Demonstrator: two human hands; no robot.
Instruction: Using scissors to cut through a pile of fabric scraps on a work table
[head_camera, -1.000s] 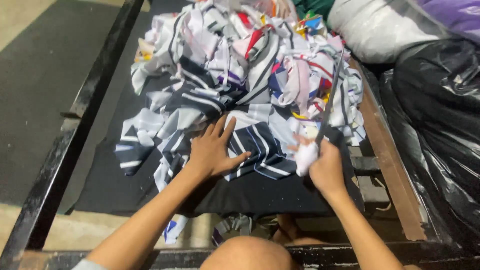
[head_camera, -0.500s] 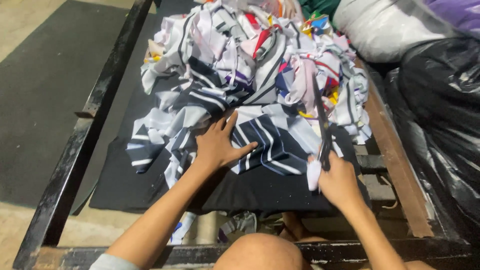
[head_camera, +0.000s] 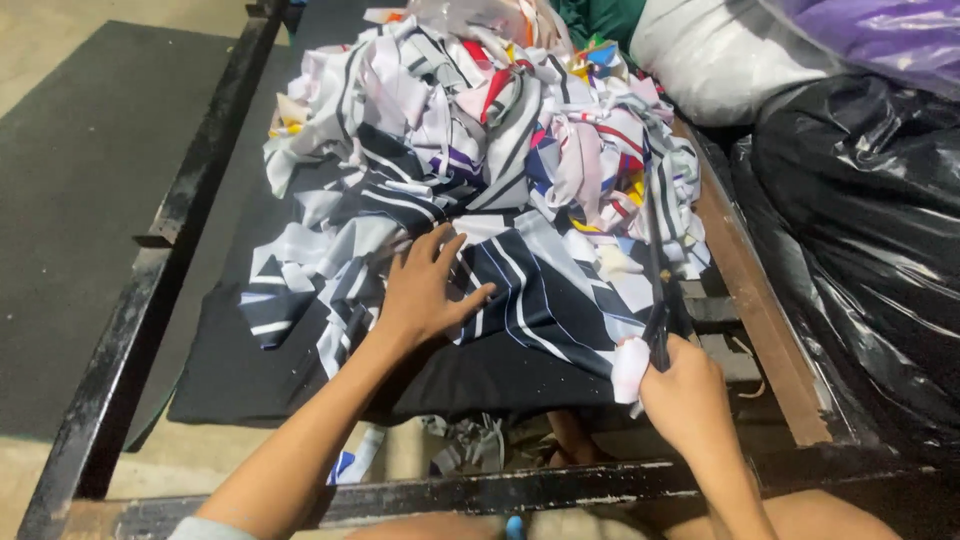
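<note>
Cutting through a navy piece of striped fabric (head_camera: 545, 300), a person works at a low black-framed table (head_camera: 150, 300) heaped with a pile of fabric scraps (head_camera: 480, 130) in white, navy, red and yellow. The left hand (head_camera: 425, 290) lies flat on the cloth, fingers spread and open, pinning it against a black mat (head_camera: 250, 375) near the front edge. The right hand (head_camera: 685, 395) is closed around the handles of long dark scissors (head_camera: 657, 290), whose blades point away from the person along the right edge of the striped piece; a scrap of white cloth sits bunched against the thumb. Whether the blades themselves are parted or shut cannot be told from this view. The work appears to be at the trimming stage, with the cut just begun at the near edge. The next move would seem to call for keeping the cloth taut under the flat palm while the blades advance straight, with the spread fingers held well clear of the cutting line. A black plastic bag (head_camera: 860, 250) and a white sack (head_camera: 720, 60) stand to the right.
</note>
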